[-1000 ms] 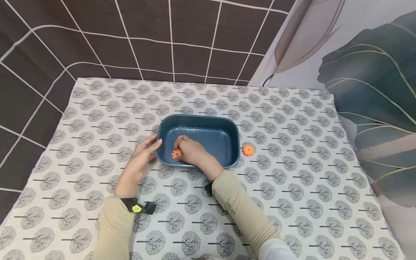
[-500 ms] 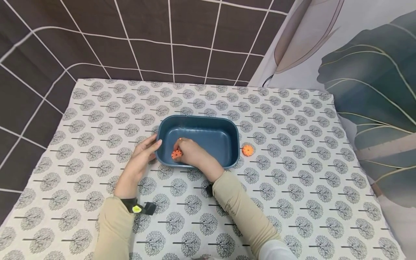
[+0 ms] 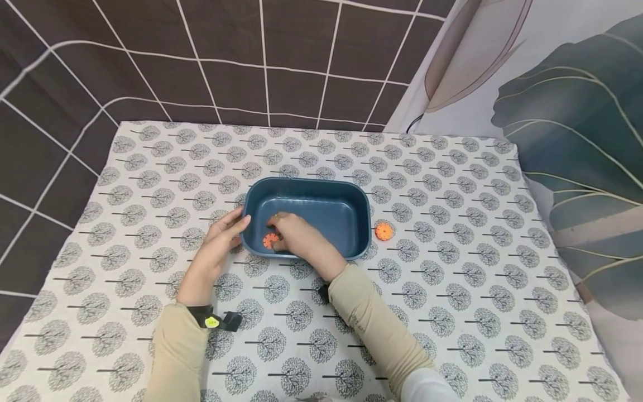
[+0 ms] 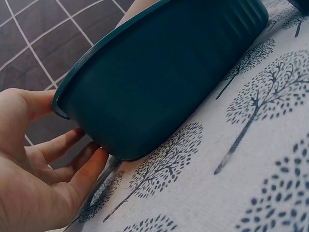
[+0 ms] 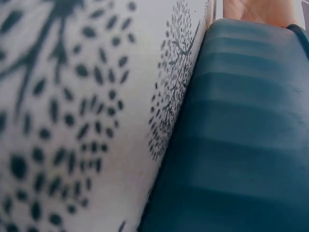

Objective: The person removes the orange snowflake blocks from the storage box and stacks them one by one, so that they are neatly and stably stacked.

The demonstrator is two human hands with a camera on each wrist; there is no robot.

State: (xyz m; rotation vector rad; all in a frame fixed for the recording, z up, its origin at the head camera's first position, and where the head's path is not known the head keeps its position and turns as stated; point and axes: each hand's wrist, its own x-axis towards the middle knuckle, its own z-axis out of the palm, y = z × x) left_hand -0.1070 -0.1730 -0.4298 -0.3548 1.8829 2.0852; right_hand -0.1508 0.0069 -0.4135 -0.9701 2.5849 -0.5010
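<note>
A dark blue rectangular bin (image 3: 326, 209) sits on the cloth, its left end beside my left hand (image 3: 216, 240). That hand's fingers rest against the outer wall, with one digit at the rim, as the left wrist view shows. My right hand (image 3: 296, 231) reaches down inside the bin, fingers bent, pinching a small orange notched disc (image 3: 269, 240) near the front left corner. The fingertips are partly hidden. A second orange disc (image 3: 384, 231) lies on the cloth just right of the bin. In the right wrist view, the bin's ribbed outer wall (image 5: 241, 135) fills the right half, hiding the right hand's fingers.
A white tablecloth (image 3: 452, 312) with a black tree print covers the table. Behind and to the left hangs a dark cloth with white grid lines (image 3: 296, 44). A pale curtain with large leaf shapes (image 3: 577, 139) hangs at the right.
The orange disc at my right fingers has shifted slightly left and toward the front, and the right fingertips have moved a little. My left hand, the bin and the other disc look unmoved.
</note>
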